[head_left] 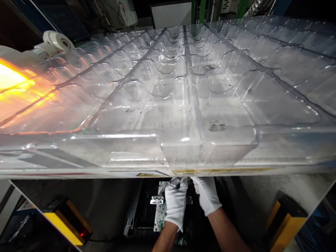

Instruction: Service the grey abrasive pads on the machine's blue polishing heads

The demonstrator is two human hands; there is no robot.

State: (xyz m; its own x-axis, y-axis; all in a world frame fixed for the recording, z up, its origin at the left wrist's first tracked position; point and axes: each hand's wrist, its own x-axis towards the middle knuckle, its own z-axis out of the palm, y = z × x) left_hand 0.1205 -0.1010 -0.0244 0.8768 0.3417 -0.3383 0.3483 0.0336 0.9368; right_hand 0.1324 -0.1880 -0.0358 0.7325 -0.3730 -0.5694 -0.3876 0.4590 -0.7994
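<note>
Head view: your left hand (pixel 175 203) curls over the board (pixel 160 216), near centre, your right hand (pixel 208 196) just beside; pinching can't be told. Likely light, stiff, fragile: hold its edges.

Two gloved hands (pixel 175 201) (pixel 207 196) and two yellow-black boxes (pixel 68 220) (pixel 285 224) are visible.

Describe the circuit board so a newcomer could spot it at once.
Find the big clear plastic tray and look below its front edge. The circuit board shows there, partly hidden by the gloved left hand. Its speckled green surface sets it apart from the neighbouring shiny metal piece.
</note>
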